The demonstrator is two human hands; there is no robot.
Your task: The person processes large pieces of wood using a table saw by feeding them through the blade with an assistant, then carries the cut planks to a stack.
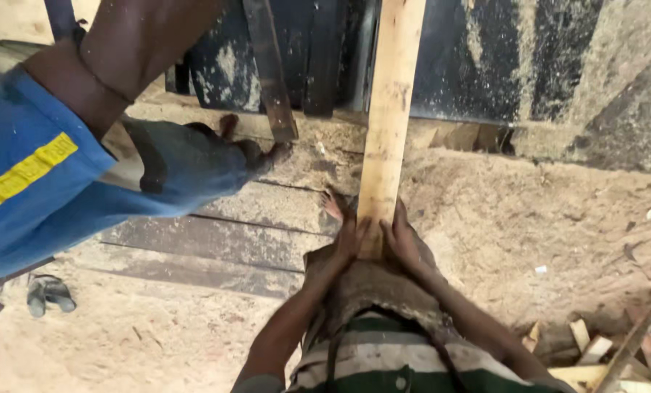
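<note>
Pale wooden plank point(388, 124) standing on end, running from the top edge of the frame, where cut off, down to waist height. Left hand point(346, 234) pressed against the plank's lower left side, right hand point(401, 234) against its lower right side, both wrapped around it with fingers closed; plank's bottom end hidden between the palms and the dusty apron point(369, 291). Left of the plank, a co-worker's bent leg in blue trousers point(42, 182) with a yellow stripe, upper body cut off. Just left of the plank's upper part, a dark metal bar point(271, 73), top out of frame. Behind the plank, dark machine panels point(485, 51) coated in sawdust, details hard to make out. Far left of the plank, sandals point(49, 292) on the sawdust floor point(500, 218). Lower right of the plank, wood offcuts point(594, 349), partly cut off.
</note>
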